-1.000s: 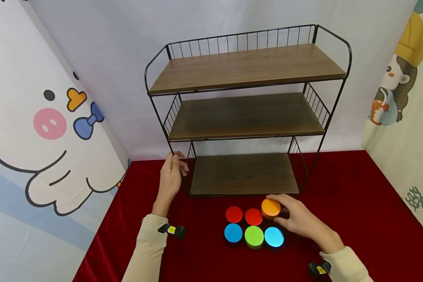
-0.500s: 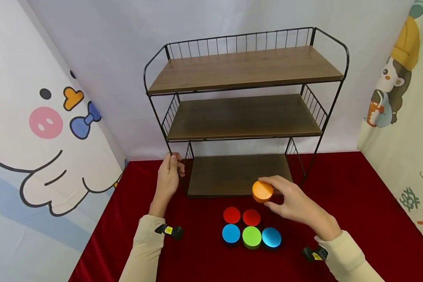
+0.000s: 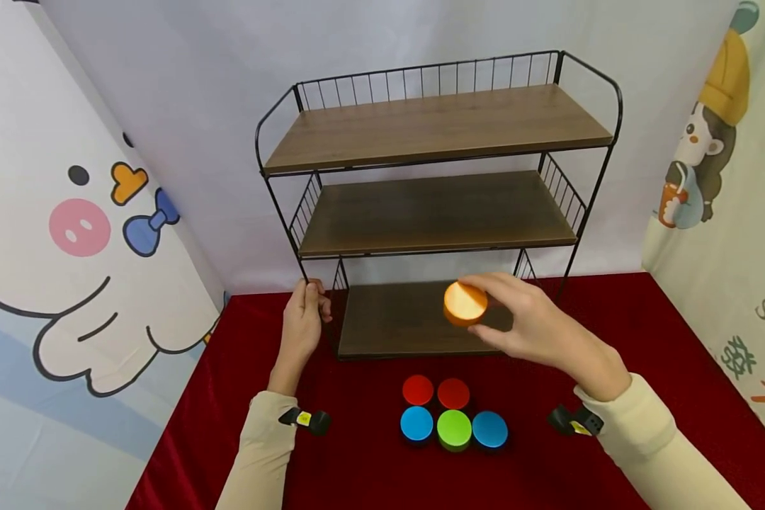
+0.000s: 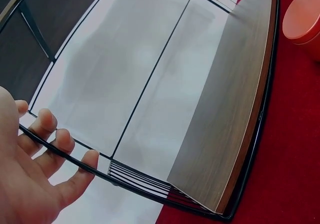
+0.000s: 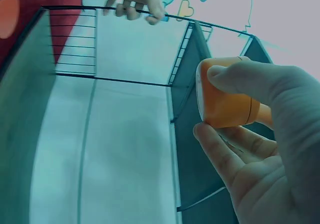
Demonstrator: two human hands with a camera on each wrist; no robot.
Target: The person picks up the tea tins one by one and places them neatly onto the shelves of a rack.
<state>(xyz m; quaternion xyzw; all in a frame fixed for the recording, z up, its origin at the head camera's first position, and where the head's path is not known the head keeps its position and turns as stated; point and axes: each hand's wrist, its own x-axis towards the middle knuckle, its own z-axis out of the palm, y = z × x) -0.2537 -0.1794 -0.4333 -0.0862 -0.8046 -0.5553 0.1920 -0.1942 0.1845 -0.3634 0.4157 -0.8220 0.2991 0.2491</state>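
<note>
My left hand (image 3: pixel 302 316) holds the left front post of a three-tier shelf rack (image 3: pixel 443 212); in the left wrist view its fingers (image 4: pixel 64 140) curl behind the black metal. Raised before the bottom shelf, my right hand (image 3: pixel 535 322) pinches a round orange jar (image 3: pixel 465 303) between thumb and fingers. The right wrist view shows the jar (image 5: pixel 227 92) from the side, with the thumb on its wall. Below on the cloth are two red jars (image 3: pixel 417 390), two blue ones (image 3: pixel 416 423) and a green one (image 3: pixel 454 428), grouped in two rows.
A red cloth (image 3: pixel 357 460) covers the table. Black wire guards edge the rack's top shelf (image 3: pixel 440 127) and its sides. White printed curtains (image 3: pixel 32 177) hang at left, behind and at right.
My right hand has lifted the orange jar off the cloth beside the red ones, moving it up and slightly left. The left hand stays at the post.
</note>
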